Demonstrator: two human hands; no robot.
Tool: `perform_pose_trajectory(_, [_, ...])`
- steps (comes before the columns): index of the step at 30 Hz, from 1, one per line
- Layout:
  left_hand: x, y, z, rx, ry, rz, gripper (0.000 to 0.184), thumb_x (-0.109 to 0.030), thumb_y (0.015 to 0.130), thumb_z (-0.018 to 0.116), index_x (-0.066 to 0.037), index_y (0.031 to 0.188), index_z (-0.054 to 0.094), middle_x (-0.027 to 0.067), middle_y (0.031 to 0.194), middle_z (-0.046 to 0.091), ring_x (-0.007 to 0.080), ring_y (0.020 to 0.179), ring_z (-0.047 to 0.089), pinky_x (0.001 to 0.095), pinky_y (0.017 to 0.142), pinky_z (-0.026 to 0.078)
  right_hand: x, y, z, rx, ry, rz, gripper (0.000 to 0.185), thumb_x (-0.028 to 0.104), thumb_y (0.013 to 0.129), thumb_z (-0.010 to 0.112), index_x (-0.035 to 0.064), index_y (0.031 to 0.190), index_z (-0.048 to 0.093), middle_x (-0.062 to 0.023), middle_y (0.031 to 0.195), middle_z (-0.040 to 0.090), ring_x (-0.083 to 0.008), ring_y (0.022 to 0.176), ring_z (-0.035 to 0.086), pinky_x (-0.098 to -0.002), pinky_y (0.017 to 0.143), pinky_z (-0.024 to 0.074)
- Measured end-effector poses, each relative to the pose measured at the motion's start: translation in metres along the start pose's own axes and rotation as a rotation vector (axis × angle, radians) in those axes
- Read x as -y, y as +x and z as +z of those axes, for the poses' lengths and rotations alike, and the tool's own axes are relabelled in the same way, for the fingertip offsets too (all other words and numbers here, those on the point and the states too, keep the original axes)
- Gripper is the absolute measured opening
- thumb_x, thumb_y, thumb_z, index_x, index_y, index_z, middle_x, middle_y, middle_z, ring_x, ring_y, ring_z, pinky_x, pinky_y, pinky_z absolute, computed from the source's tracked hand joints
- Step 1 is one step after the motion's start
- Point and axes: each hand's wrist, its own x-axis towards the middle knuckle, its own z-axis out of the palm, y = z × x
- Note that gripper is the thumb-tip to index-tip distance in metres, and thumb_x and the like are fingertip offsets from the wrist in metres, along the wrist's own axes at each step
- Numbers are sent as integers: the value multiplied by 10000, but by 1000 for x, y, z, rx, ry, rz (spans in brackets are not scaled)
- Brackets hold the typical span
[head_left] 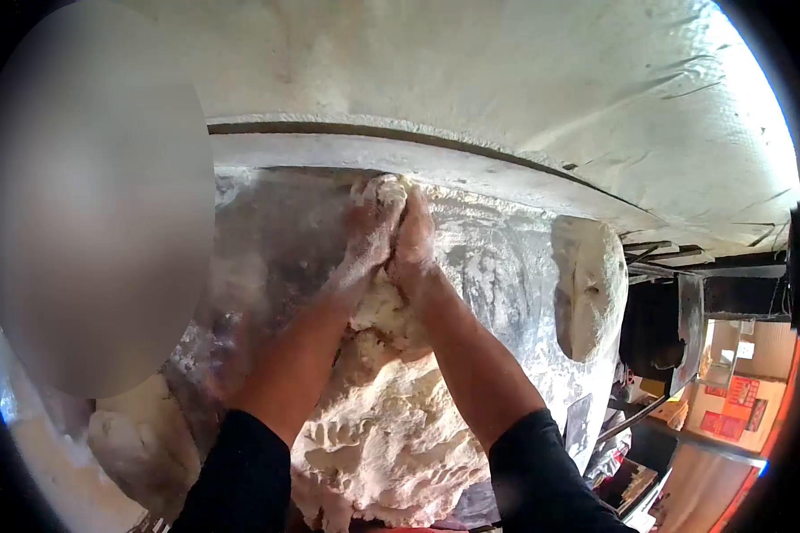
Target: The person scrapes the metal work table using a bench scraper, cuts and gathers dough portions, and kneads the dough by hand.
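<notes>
Both forearms, in dark sleeves, reach forward over a floured work surface [498,266]. A large, lumpy mass of pale dough [373,435] spreads below and between them, its top dented. At the far end, my left hand [371,226] and my right hand [415,226] press close together around the end of the dough, which bulges pale between the fingertips. Flour coats both hands. The fingers curl in against the dough and are partly hidden, the left hand's more so.
A raised pale ledge [471,164] runs along the far side, just past my fingertips. A separate dough lump [600,289] sits at the right edge. Another pale lump [142,431] lies at lower left, below a large blurred patch. Dark equipment [658,324] stands at the right.
</notes>
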Motion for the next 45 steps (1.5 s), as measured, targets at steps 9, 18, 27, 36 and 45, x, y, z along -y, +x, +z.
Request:
perform_pose_trajectory(9, [-154, -125, -96, 231, -294, -146, 508, 28, 919, 620, -21, 1408, 493, 103, 1286, 630, 189, 1179, 586, 336, 1012, 479, 82, -178, -22, 428, 150, 219, 588, 424, 1047, 532, 39, 1475, 415, -142, 1314, 619, -264, 1159, 621, -416, 1019, 510])
perform_pose_trajectory(18, [-211, -234, -171, 630, -211, -267, 374, -164, 997, 599, -24, 1339, 541, 66, 1177, 631, 126, 1006, 591, 288, 880, 523, 111, -297, -79, 559, -415, -142, 283, 174, 1003, 624, -11, 1216, 599, -96, 971, 685, -123, 765, 650, -279, 606, 529])
perform_pose_trajectory(27, [-268, -240, -197, 380, -91, -115, 491, -90, 933, 578, -44, 1415, 496, 73, 1101, 627, 148, 944, 599, 316, 824, 529, 130, -314, -91, 184, -757, -171, 322, 291, 1017, 542, 56, 1232, 589, -90, 1039, 663, -188, 824, 696, -304, 602, 559])
perform_pose_trajectory(36, [-238, -209, -169, 411, 212, 5, 305, -70, 994, 582, -3, 1292, 591, 125, 1199, 685, 232, 999, 681, 364, 802, 567, 146, -329, -95, 338, -452, -256, 463, 358, 996, 644, 68, 1350, 579, -120, 1172, 652, -229, 1027, 678, -392, 791, 612])
perform_pose_trajectory(45, [-180, -281, -155, 616, 566, -41, 394, -185, 988, 565, -104, 1374, 576, 152, 1383, 583, 330, 1311, 541, 449, 1105, 444, 63, -301, -200, 271, -1188, -267, 605, 464, 988, 612, 32, 1405, 538, -216, 1392, 580, -339, 1300, 557, -456, 1006, 492])
